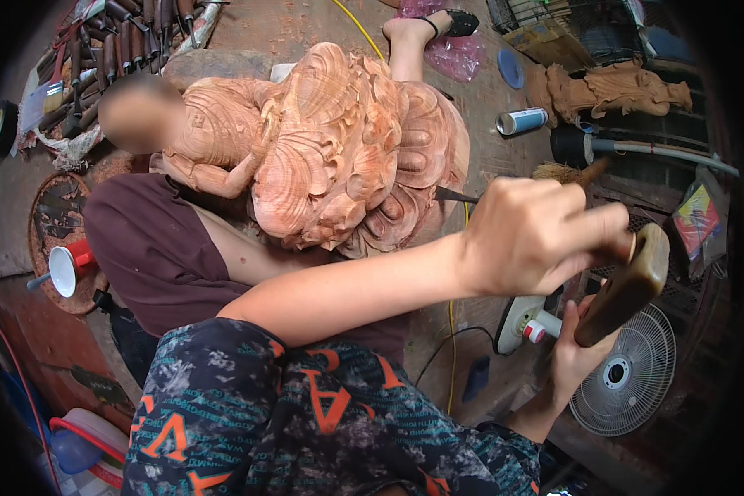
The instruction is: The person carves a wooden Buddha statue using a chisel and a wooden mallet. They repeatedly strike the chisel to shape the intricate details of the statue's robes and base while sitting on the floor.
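A reddish carved wooden figure [331,157] lies on its side in front of me, its head to the left and its base with rounded petal shapes to the right. My left hand [529,236] is closed around a chisel [453,195]; the dark blade points left toward the base. Whether its tip touches the wood I cannot tell. In my right hand [583,351] is a brown wooden mallet [628,285], close against the butt of the chisel handle. Most of that handle is hidden by my fingers, which are slightly blurred.
Many carving tools [124,50] lie heaped at upper left, by a brush [45,103]. A white-and-red cup [66,269] stands on a round tray [37,223]. To the right are a spray can [522,122], another carving [612,91] and a fan [628,372]. A yellow cord [450,355] crosses the floor.
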`<move>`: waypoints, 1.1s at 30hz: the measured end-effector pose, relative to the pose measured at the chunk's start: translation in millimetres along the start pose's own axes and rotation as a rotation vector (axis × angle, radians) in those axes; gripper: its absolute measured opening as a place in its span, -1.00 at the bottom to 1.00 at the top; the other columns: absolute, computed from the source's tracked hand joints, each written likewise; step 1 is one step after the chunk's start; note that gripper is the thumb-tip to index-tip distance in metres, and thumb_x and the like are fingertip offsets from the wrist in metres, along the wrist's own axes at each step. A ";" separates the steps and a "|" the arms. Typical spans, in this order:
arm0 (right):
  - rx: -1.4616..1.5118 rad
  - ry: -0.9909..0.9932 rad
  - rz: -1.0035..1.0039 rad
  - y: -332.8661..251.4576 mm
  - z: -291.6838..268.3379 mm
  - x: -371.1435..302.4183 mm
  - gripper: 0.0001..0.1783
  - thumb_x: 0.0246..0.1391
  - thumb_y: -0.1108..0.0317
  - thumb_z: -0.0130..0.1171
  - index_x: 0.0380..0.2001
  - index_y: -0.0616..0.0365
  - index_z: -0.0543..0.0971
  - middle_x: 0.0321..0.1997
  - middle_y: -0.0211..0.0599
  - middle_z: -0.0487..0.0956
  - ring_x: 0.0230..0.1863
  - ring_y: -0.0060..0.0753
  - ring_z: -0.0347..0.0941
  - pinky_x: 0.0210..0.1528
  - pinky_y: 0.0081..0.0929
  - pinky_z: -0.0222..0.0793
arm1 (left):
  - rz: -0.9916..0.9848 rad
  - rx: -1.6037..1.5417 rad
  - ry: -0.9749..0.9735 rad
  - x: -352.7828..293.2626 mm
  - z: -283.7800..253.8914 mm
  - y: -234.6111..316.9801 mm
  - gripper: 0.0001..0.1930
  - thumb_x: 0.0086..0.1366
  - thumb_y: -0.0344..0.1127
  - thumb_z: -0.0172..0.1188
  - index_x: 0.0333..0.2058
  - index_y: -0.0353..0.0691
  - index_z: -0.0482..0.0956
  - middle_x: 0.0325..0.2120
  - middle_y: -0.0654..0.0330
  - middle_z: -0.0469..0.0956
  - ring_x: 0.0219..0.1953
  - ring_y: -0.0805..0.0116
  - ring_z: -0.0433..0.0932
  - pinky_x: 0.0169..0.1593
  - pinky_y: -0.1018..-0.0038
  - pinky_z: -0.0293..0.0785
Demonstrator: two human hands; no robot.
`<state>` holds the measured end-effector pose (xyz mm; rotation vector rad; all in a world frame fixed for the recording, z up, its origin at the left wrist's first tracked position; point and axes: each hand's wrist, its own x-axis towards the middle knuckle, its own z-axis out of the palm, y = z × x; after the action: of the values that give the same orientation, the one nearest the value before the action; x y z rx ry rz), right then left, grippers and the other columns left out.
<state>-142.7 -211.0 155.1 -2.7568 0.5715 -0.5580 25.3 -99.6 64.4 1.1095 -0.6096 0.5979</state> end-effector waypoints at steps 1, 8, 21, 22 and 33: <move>0.071 -0.016 0.029 4.7 -1.9 -3.5 -0.43 -0.02 0.60 0.21 0.09 0.36 0.29 -0.16 -0.25 0.44 -0.27 -0.46 0.39 -0.10 -0.53 0.33 | 0.113 0.259 -0.079 0.8 -9.9 12.5 -0.63 -0.08 -0.20 0.31 -0.19 0.03 0.61 -0.72 0.39 0.22 -0.72 0.49 0.30 -0.67 0.53 0.19; 0.216 0.087 -0.134 -1.7 15.5 -7.3 -0.26 -0.09 0.45 0.23 0.16 0.40 0.17 -0.19 -0.21 0.40 -0.13 -0.37 0.33 -0.02 -0.35 0.26 | 0.201 -0.076 -0.209 -14.2 -9.3 7.5 -0.60 -0.07 0.02 0.25 -0.22 0.03 0.62 -0.69 0.41 0.20 -0.71 0.51 0.31 -0.66 0.54 0.17; 0.057 0.088 -0.300 -14.8 6.5 -25.9 -0.36 -0.06 0.53 0.13 0.13 0.32 0.19 -0.07 -0.19 0.34 -0.08 -0.34 0.33 0.06 -0.33 0.24 | 0.217 -0.212 -0.116 -14.1 -25.0 1.5 -0.67 -0.09 -0.02 0.27 -0.38 -0.09 0.58 -0.69 0.38 0.21 -0.73 0.47 0.29 -0.66 0.54 0.15; -0.015 0.134 -0.325 -10.8 7.5 -26.3 -0.35 -0.05 0.45 0.16 0.13 0.31 0.19 -0.11 -0.17 0.36 -0.14 -0.34 0.33 -0.03 -0.34 0.26 | 0.217 -0.214 -0.109 -14.6 -24.0 1.5 -0.67 -0.09 -0.03 0.28 -0.39 -0.09 0.58 -0.69 0.38 0.20 -0.72 0.47 0.29 -0.66 0.54 0.15; -0.062 0.290 -0.291 3.2 11.7 -28.8 -0.43 0.03 0.40 0.17 0.07 0.30 0.21 -0.22 -0.17 0.41 -0.13 -0.25 0.37 -0.05 -0.36 0.33 | 0.192 -0.176 -0.209 -17.7 -19.2 -2.7 -0.65 -0.13 -0.05 0.28 -0.32 -0.02 0.59 -0.65 0.38 0.26 -0.66 0.45 0.36 -0.64 0.49 0.22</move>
<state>-163.3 -199.4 134.6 -2.8562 0.2474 -1.0345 17.9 -84.9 44.0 0.9605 -0.9397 0.5840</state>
